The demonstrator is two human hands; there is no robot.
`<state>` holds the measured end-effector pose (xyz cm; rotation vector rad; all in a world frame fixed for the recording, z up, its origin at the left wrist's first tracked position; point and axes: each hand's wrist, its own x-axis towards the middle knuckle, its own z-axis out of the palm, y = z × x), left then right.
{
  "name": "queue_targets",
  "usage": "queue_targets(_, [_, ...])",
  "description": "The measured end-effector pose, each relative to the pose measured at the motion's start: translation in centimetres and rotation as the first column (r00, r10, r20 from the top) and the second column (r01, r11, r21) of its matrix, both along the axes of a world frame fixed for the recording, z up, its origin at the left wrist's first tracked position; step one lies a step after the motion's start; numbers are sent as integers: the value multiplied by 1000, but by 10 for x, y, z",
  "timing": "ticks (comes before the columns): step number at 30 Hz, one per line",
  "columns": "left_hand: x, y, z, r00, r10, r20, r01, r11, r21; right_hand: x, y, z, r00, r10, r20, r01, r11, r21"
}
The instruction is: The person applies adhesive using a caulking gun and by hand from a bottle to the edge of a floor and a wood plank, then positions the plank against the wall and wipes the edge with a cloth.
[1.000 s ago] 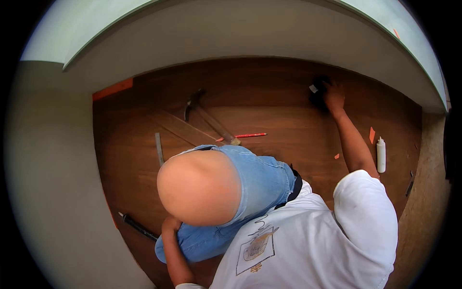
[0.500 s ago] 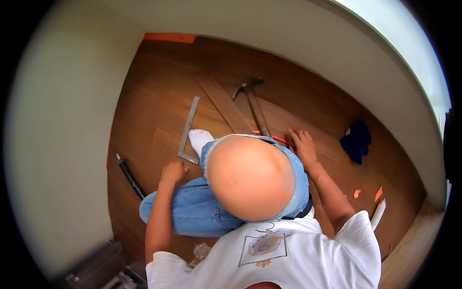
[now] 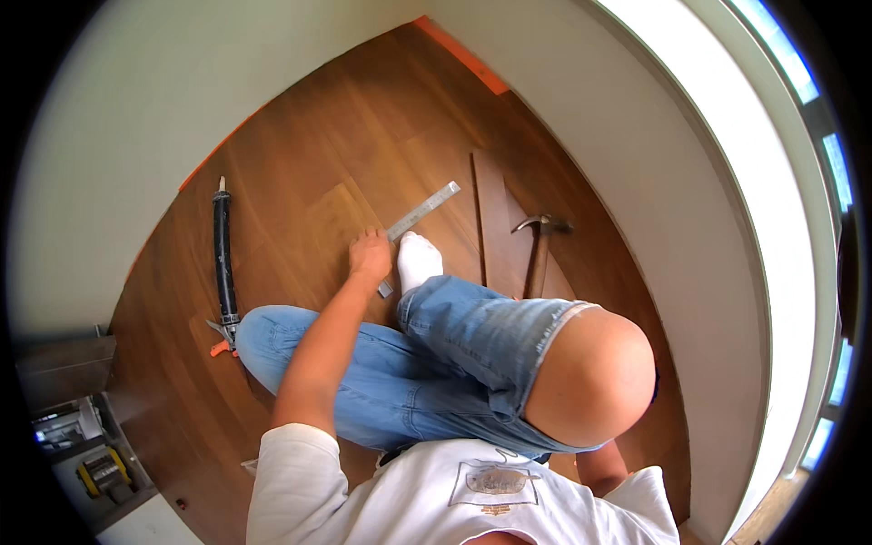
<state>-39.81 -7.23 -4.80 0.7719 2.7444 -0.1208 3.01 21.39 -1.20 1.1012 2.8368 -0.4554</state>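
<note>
My left hand is on a metal carpenter's square, its fingers closed over the corner. The square's longer leg slants up to the right past my white-socked foot, and the end of the short leg shows below my wrist. Behind my raised bare knee my right hand is hidden; only part of that arm can be seen. A claw hammer lies beyond the knee, its head toward the far side. Beside it rests a loose wooden plank.
On the left lies a black caulking gun with an orange trigger. Orange strips run along the wall edges of the wooden floor. An open toolbox stands lower left. A pale wall curves along the right.
My left hand has reached forward onto the square, which is now turned. My view has swung left. My right hand, earlier flat on the floor by a red pencil-like stick, is now hidden.
</note>
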Motion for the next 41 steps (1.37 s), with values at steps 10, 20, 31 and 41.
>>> queue_targets(10, [-30,-6,-31,995,-7,-101,5,1000,-19,-52,4,-2,999,-40,16,39,995,87])
queue_targets(20, [-110,-109,8,983,137,-123,-140,990,-14,68,116,-9,795,-560,233,386,763,518])
queue_targets(31, [-177,-158,11,974,211,-85,-219,972,-90,135,120,21,753,-655,57,590,712,381])
queue_targets(41, [-196,-149,-3,968,247,37,-242,965,-102,-176,125,128,803,-481,-352,158,741,-652])
